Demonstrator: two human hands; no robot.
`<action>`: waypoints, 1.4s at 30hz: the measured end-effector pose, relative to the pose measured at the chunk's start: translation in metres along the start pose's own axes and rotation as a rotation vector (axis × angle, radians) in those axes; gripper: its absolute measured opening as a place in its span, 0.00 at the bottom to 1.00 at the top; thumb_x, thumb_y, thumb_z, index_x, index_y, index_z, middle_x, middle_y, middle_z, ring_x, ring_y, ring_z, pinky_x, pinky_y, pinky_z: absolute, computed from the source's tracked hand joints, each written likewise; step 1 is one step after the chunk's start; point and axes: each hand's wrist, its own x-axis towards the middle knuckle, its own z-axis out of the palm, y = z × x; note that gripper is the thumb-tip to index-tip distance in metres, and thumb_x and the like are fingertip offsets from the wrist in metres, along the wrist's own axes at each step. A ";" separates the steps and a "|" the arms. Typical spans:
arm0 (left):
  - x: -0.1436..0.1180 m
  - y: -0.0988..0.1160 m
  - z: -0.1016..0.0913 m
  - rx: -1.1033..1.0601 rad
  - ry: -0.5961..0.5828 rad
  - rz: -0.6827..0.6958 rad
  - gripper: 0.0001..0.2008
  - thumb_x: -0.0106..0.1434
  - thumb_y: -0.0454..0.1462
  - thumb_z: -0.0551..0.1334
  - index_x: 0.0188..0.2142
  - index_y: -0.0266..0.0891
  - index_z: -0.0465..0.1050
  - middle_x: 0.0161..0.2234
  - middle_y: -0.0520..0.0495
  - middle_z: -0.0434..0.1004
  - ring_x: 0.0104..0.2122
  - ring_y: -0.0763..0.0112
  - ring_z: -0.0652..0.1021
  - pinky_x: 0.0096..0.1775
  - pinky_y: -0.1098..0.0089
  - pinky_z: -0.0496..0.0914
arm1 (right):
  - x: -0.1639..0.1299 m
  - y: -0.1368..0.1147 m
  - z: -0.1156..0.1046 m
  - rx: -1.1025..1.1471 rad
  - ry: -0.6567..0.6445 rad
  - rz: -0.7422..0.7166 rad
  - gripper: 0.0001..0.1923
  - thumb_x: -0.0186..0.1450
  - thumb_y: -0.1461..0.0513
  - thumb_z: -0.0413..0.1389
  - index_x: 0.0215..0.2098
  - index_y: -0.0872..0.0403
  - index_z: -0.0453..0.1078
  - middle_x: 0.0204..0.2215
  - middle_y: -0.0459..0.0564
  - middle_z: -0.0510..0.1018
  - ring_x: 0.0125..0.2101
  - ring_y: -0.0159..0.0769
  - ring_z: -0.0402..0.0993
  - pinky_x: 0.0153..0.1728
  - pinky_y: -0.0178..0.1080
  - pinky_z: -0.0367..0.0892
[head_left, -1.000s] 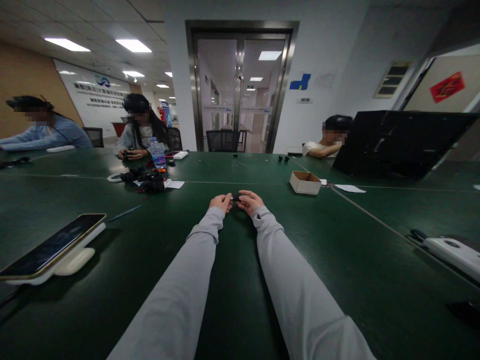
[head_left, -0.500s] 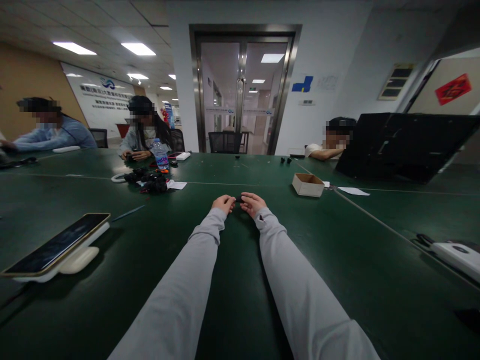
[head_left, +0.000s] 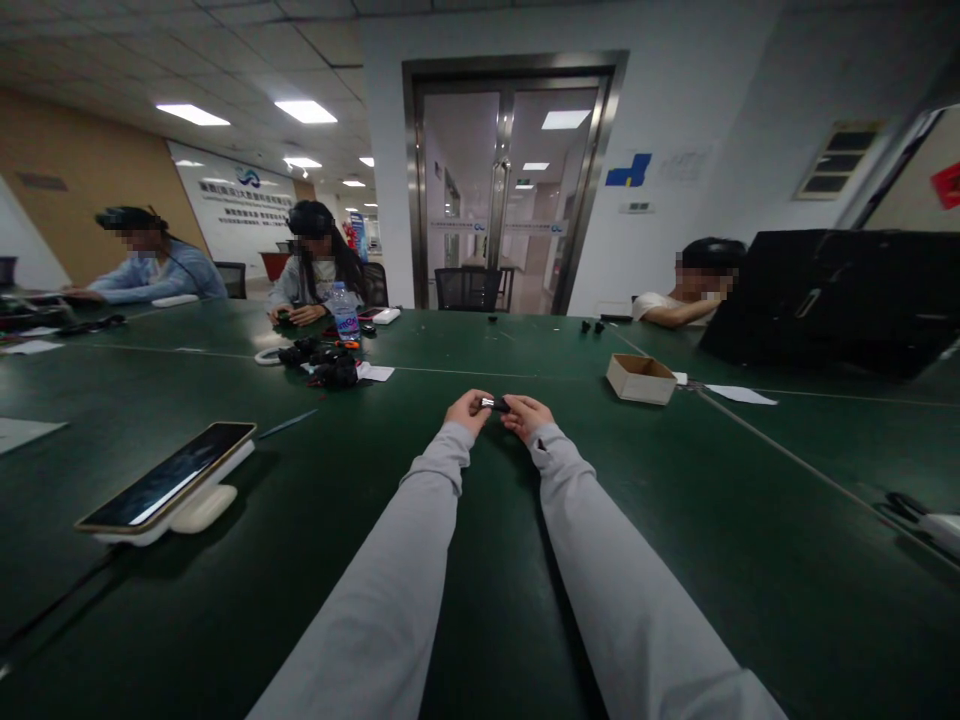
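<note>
Both my hands are together above the green table, with a small black piece [head_left: 496, 405] between them. It has a bright silvery part at its left end, and is too small for me to tell its kind. The fingers of my left hand [head_left: 466, 411] are closed on the silvery end. My right hand [head_left: 529, 415] pinches the black end between thumb and fingers. Part of the piece is hidden by the fingertips.
An open cardboard box [head_left: 641, 382] stands right of my hands. A phone [head_left: 172, 478] leans on a white stand at left, near a thin blue stick [head_left: 288, 424]. Black parts [head_left: 330, 365] and a water bottle [head_left: 346, 312] lie beyond. Several people sit around the green table [head_left: 360, 470].
The view has turned a little left, so everything sits further right. A silvery end of the small piece now shows between my hands. Both hands still hold it.
</note>
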 end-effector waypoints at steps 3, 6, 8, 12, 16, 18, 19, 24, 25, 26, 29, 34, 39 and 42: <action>0.002 -0.005 0.000 0.006 0.019 0.009 0.11 0.50 0.34 0.62 0.35 0.38 0.70 0.29 0.48 0.74 0.28 0.75 0.73 0.30 0.75 0.70 | 0.000 0.000 0.000 0.010 -0.009 -0.001 0.06 0.52 0.65 0.61 0.26 0.58 0.68 0.14 0.46 0.72 0.14 0.27 0.68 0.13 0.27 0.65; 0.004 -0.009 0.001 0.011 0.043 -0.018 0.09 0.52 0.35 0.61 0.34 0.37 0.70 0.28 0.48 0.73 0.27 0.75 0.73 0.27 0.76 0.69 | 0.000 0.000 -0.001 0.015 -0.022 0.005 0.06 0.52 0.67 0.61 0.26 0.58 0.68 0.14 0.46 0.72 0.14 0.27 0.68 0.14 0.27 0.65; 0.005 -0.010 0.001 0.013 0.053 -0.048 0.08 0.52 0.35 0.60 0.33 0.37 0.71 0.27 0.48 0.73 0.26 0.75 0.73 0.25 0.77 0.68 | 0.000 0.000 -0.001 0.021 -0.036 0.010 0.06 0.51 0.68 0.61 0.26 0.58 0.68 0.15 0.46 0.73 0.14 0.26 0.68 0.14 0.27 0.66; 0.004 -0.006 0.002 0.015 0.063 -0.099 0.07 0.51 0.35 0.61 0.31 0.35 0.70 0.24 0.48 0.72 0.24 0.75 0.72 0.23 0.76 0.67 | 0.001 0.001 -0.003 0.030 -0.057 0.007 0.06 0.51 0.69 0.62 0.27 0.58 0.69 0.16 0.47 0.74 0.14 0.26 0.69 0.15 0.27 0.66; 0.004 -0.001 0.002 0.042 0.073 -0.142 0.06 0.52 0.38 0.60 0.26 0.35 0.68 0.20 0.50 0.70 0.19 0.77 0.70 0.24 0.75 0.67 | 0.003 0.004 -0.004 0.033 -0.076 -0.011 0.07 0.50 0.69 0.62 0.27 0.58 0.69 0.16 0.46 0.73 0.15 0.26 0.69 0.15 0.27 0.67; 0.004 0.000 0.002 0.074 0.066 -0.184 0.10 0.52 0.41 0.59 0.24 0.36 0.67 0.18 0.51 0.69 0.18 0.77 0.69 0.22 0.75 0.66 | 0.005 0.006 -0.005 0.036 -0.090 -0.021 0.08 0.49 0.69 0.63 0.28 0.58 0.70 0.16 0.45 0.73 0.15 0.26 0.69 0.15 0.27 0.67; 0.005 -0.001 0.002 0.094 0.066 -0.204 0.12 0.53 0.43 0.59 0.22 0.36 0.67 0.17 0.51 0.69 0.17 0.77 0.69 0.22 0.75 0.65 | 0.005 0.006 -0.006 0.037 -0.099 -0.024 0.09 0.49 0.69 0.63 0.28 0.58 0.70 0.16 0.45 0.73 0.15 0.26 0.69 0.16 0.27 0.67; 0.006 -0.001 -0.001 0.219 0.046 -0.218 0.21 0.53 0.52 0.55 0.20 0.37 0.69 0.16 0.50 0.69 0.16 0.77 0.68 0.23 0.74 0.64 | 0.006 0.007 -0.007 0.043 -0.118 -0.041 0.08 0.49 0.69 0.62 0.28 0.58 0.70 0.16 0.45 0.72 0.15 0.26 0.68 0.17 0.28 0.68; 0.006 0.000 -0.002 0.247 0.037 -0.214 0.22 0.53 0.53 0.54 0.20 0.37 0.70 0.15 0.50 0.69 0.16 0.77 0.68 0.24 0.74 0.64 | 0.005 0.007 -0.006 0.045 -0.121 -0.044 0.08 0.49 0.69 0.62 0.28 0.58 0.70 0.16 0.44 0.72 0.15 0.26 0.69 0.17 0.28 0.68; 0.005 0.003 -0.003 0.275 0.032 -0.210 0.23 0.53 0.54 0.52 0.19 0.37 0.70 0.15 0.50 0.68 0.16 0.76 0.68 0.24 0.74 0.64 | 0.004 0.007 -0.006 0.045 -0.124 -0.045 0.08 0.50 0.69 0.62 0.28 0.58 0.70 0.16 0.44 0.72 0.16 0.27 0.69 0.17 0.28 0.68; 0.002 0.011 -0.006 0.350 0.028 -0.208 0.26 0.55 0.54 0.50 0.16 0.37 0.69 0.13 0.51 0.67 0.17 0.76 0.68 0.26 0.73 0.63 | 0.002 0.005 -0.006 0.043 -0.133 -0.039 0.07 0.50 0.70 0.61 0.28 0.57 0.70 0.16 0.45 0.72 0.16 0.27 0.69 0.18 0.28 0.68; 0.002 0.009 -0.005 0.330 0.010 -0.203 0.24 0.55 0.53 0.51 0.18 0.37 0.69 0.14 0.51 0.67 0.17 0.76 0.68 0.26 0.73 0.63 | 0.003 0.006 -0.006 0.060 -0.137 -0.043 0.07 0.50 0.70 0.61 0.28 0.58 0.70 0.17 0.45 0.73 0.16 0.27 0.69 0.17 0.28 0.67; 0.004 0.000 -0.002 0.250 0.009 -0.144 0.13 0.51 0.46 0.60 0.26 0.37 0.69 0.20 0.51 0.71 0.20 0.77 0.69 0.24 0.76 0.63 | 0.006 0.007 -0.007 0.079 -0.091 -0.047 0.07 0.50 0.70 0.61 0.27 0.58 0.70 0.15 0.45 0.72 0.15 0.27 0.68 0.15 0.28 0.65; 0.002 0.003 -0.001 0.137 0.026 -0.189 0.15 0.54 0.45 0.58 0.35 0.37 0.68 0.19 0.52 0.69 0.17 0.78 0.68 0.20 0.77 0.62 | 0.006 0.007 -0.007 0.080 -0.084 -0.041 0.07 0.50 0.70 0.61 0.27 0.58 0.70 0.14 0.45 0.72 0.14 0.27 0.68 0.14 0.27 0.65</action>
